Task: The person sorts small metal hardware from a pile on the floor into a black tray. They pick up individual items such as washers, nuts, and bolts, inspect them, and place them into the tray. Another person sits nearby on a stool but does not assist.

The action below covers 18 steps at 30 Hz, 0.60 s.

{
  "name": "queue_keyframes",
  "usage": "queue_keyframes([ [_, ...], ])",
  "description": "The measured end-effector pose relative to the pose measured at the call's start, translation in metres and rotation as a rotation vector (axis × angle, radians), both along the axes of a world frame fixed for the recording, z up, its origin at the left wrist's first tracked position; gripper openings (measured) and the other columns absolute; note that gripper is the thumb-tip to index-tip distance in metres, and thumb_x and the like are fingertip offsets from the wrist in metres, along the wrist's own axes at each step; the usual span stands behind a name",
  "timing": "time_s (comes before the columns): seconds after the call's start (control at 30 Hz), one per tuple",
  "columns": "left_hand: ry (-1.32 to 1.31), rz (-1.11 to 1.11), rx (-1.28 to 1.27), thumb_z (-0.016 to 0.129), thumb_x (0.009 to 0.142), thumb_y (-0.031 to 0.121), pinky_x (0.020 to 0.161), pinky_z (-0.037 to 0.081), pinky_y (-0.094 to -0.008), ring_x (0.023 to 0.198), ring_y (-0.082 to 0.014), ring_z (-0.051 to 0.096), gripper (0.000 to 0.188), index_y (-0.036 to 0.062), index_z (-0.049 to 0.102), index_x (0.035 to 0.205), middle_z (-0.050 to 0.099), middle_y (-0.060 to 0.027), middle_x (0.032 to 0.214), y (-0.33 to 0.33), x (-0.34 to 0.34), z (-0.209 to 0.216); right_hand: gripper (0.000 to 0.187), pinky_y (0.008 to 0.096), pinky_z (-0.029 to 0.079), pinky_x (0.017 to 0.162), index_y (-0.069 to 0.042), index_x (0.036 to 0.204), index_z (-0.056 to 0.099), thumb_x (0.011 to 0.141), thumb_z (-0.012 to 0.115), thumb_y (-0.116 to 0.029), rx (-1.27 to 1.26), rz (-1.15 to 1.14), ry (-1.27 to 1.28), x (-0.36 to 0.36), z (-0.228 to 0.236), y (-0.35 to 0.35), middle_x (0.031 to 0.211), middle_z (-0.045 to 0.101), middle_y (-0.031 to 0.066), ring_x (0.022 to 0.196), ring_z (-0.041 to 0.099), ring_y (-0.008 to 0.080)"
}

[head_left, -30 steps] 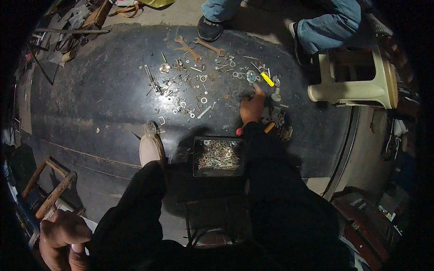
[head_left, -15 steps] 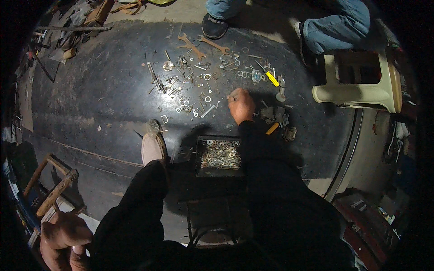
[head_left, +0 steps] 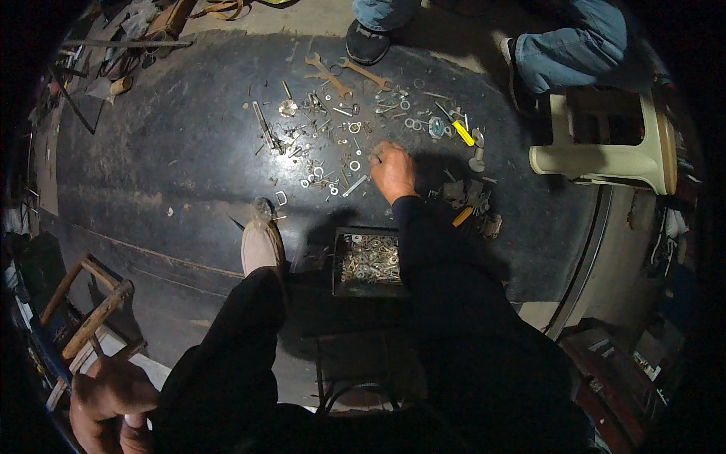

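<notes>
My right hand [head_left: 395, 172] is closed in a pinch just above the dark mat, right beside the scattered hardware; whatever its fingertips hold is too small or hidden. A white washer [head_left: 355, 166] and a long bolt [head_left: 355, 186] lie left of it. Around them spread several more nuts, screws and washers. Nearer me, below that hand, a dark metal tray [head_left: 366, 290] is heaped with mixed fasteners. My left hand [head_left: 113, 405] hangs at the lower left with fingers curled into a loose fist, and no object shows in it.
Two open-ended wrenches [head_left: 330, 76] lie at the far side, near another person's shoe [head_left: 367, 44]. To the right are a yellow-handled screwdriver [head_left: 463, 134], an orange handle [head_left: 462, 216] and a cream plastic stool [head_left: 597, 160]. A wooden frame [head_left: 94, 318] stands at left.
My right hand has shifted a little left, closer to the washers and bolts, its fingers still pinched. My left hand stays curled in about the same place. The whole view has shifted slightly.
</notes>
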<state>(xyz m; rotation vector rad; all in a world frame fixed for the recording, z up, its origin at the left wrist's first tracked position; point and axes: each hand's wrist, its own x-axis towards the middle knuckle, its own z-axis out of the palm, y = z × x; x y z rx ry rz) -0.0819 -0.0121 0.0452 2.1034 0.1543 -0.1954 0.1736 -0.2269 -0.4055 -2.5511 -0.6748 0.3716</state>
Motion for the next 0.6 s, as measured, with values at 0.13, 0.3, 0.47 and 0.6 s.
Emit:
queue_keyframes([
  [0.13,0.016,0.021,-0.009,0.041,0.106,0.015,0.061,0.040,-0.0309,0.069,-0.0147,0.049,0.032,-0.0036,0.051,0.131,0.061,-0.0152,0.115,0.001,-0.004,0.002,0.011,0.0481,0.052,0.074,-0.006,0.083,0.063,0.077,0.068,-0.014,0.083,-0.024,-0.015,-0.002,-0.003,-0.007,0.091,0.063,0.0188,0.084,0.063,0.0402],
  [0.3,0.035,0.029,0.016,0.040,0.106,0.014,0.062,0.040,-0.0309,0.069,-0.0146,0.049,0.032,-0.0041,0.051,0.130,0.060,-0.0153,0.113,-0.003,-0.015,0.006,0.009,0.0440,0.052,0.073,-0.004,0.081,0.063,0.078,0.069,-0.010,0.187,-0.046,-0.046,0.000,-0.009,-0.012,0.085,0.066,0.0165,0.082,0.065,0.0365],
  [0.47,0.392,0.748,0.220,0.064,0.096,0.029,0.101,0.044,-0.0417,0.113,-0.0258,0.060,0.051,0.0010,0.051,0.137,0.060,-0.0170,0.126,-0.024,-0.040,0.020,0.007,0.0420,0.053,0.075,-0.004,0.082,0.065,0.077,0.067,-0.008,0.338,-0.247,0.177,0.003,-0.017,-0.007,0.087,0.067,0.0192,0.084,0.066,0.0369],
  [0.6,0.216,0.396,0.115,0.052,0.101,0.021,0.081,0.042,-0.0364,0.091,-0.0202,0.054,0.040,-0.0016,0.050,0.134,0.060,-0.0160,0.119,-0.011,-0.035,0.012,0.008,0.0409,0.053,0.074,-0.003,0.085,0.067,0.079,0.065,-0.009,0.383,-0.259,0.200,0.004,-0.020,-0.003,0.088,0.069,0.0193,0.085,0.068,0.0358],
])
